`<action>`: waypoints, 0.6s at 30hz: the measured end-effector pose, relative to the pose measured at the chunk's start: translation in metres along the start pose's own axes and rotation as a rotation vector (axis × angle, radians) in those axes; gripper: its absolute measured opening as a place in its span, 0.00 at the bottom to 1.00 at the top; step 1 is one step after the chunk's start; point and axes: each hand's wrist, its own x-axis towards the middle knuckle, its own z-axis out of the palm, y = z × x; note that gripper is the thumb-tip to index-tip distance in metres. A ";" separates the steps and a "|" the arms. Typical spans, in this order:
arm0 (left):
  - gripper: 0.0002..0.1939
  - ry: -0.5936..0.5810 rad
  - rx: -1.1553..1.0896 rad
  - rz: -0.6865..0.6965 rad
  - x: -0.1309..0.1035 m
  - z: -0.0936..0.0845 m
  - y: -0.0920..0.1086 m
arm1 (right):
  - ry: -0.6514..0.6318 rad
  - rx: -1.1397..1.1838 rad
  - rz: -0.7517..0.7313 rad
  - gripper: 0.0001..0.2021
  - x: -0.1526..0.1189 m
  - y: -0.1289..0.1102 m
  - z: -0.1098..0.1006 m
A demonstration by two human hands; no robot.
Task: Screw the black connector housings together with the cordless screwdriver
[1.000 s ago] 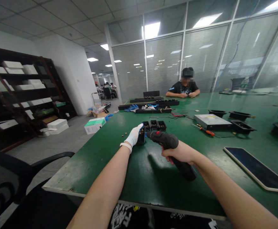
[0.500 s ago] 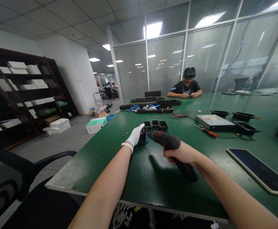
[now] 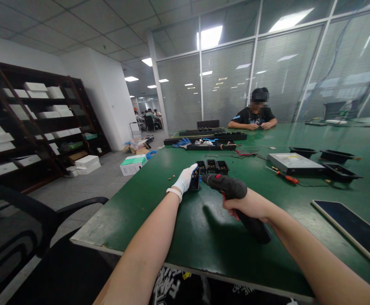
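My left hand [image 3: 183,178], in a white glove with blue on the finger side, is closed around the near black plastic box [image 3: 195,183]. Its fingertips are partly hidden behind the box. In my bare right hand [image 3: 242,204] is a black cordless drill [image 3: 227,184] with a red mark on top. The drill's nose points left, close to the box and the left fingers; I cannot tell whether it touches. Just beyond stand several small black bins [image 3: 212,167] holding small brass-coloured pieces. A few loose pieces [image 3: 172,177] lie left of the glove.
On the right are a metal-cased drive [image 3: 294,163], an orange-handled screwdriver [image 3: 291,179], black trays [image 3: 340,171] and a dark tablet-like panel [image 3: 352,228]. Blue gloves [image 3: 182,143] and black bars lie farther back. A person [image 3: 255,114] sits across the green table [image 3: 134,220].
The whole view has swung slightly left, so everything sits farther right. Both hands keep nearly the same pose, still holding the box and the drill.
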 end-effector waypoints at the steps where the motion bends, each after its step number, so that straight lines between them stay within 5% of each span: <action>1: 0.35 -0.001 0.004 0.008 0.000 0.000 0.000 | -0.001 0.001 0.001 0.08 0.000 0.000 0.000; 10: 0.33 -0.006 0.029 0.069 0.007 -0.004 -0.005 | -0.010 -0.018 0.001 0.07 0.001 0.001 -0.001; 18: 0.32 -0.017 0.002 -0.009 -0.001 0.000 0.002 | -0.001 -0.022 0.012 0.07 -0.002 -0.002 0.000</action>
